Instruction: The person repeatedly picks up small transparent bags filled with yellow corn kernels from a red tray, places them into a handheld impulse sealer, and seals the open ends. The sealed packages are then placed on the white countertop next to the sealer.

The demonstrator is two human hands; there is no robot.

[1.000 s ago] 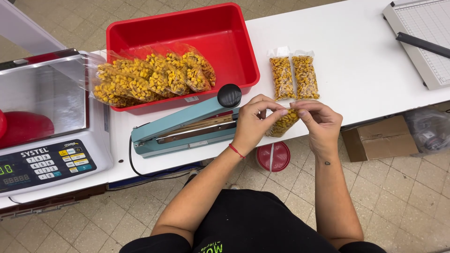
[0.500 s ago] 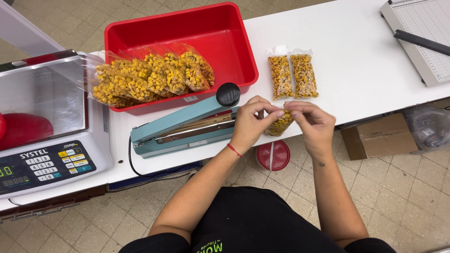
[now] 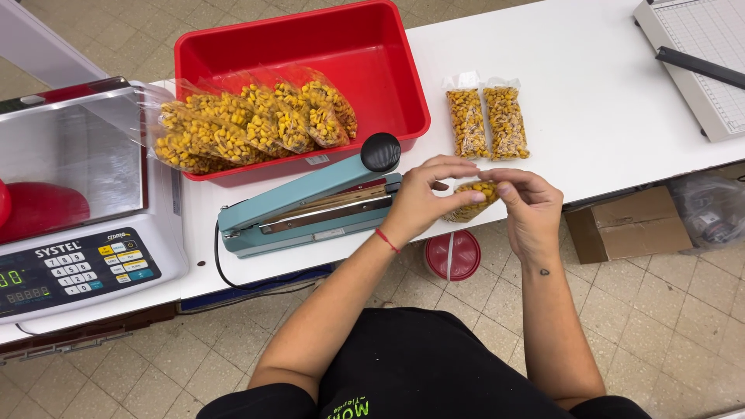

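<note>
Together, our left hand [image 3: 425,195] and right hand [image 3: 529,203] pinch the corn packet [image 3: 472,200] between them at the worktop's [image 3: 605,101] front edge, right of the sealer [image 3: 306,206].

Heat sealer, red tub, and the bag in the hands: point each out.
heat sealer [image 3: 310,203]: head view, middle of the blue arm.
red tub [image 3: 365,54]: head view, bare inner floor.
bag of corn kernels [image 3: 473,200]: head view, the part showing between both hands.

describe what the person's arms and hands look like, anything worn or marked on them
Both arms are bare from the hands up to the short sleeves of a black top with green lettering. The left hand has a thin red string bracelet around its wrist. The right hand wears nothing, but a small dark mark sits on that forearm. No gloves, rings or watch show.
</note>
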